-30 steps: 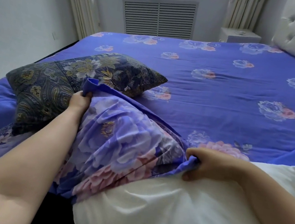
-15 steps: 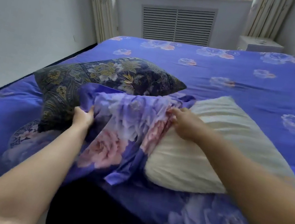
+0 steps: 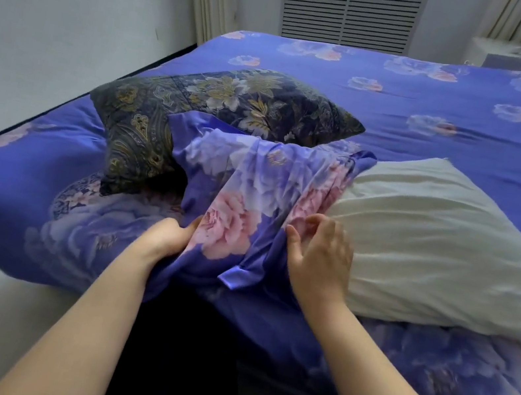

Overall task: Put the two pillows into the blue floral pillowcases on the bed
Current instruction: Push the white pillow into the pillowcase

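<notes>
Head view | left hand [image 3: 169,233] grips pillowcase [image 3: 253,189] hem; right hand [image 3: 318,256] loose-fingered on it | white pillow [image 3: 435,245] barely in; spread the mouth, feed corners first

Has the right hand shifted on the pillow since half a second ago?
Yes. The right hand slid toward the person, away from the dark patterned pillow.

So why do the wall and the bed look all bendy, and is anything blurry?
Head view: the wide lens bows the bed edge and the wall outward; the right hand is smeared by motion, its fingers soft; the left hand gripping the blue pillowcase looks a little sharper; light is soft and even, no glare, with dark shadow below the bed edge.
</notes>
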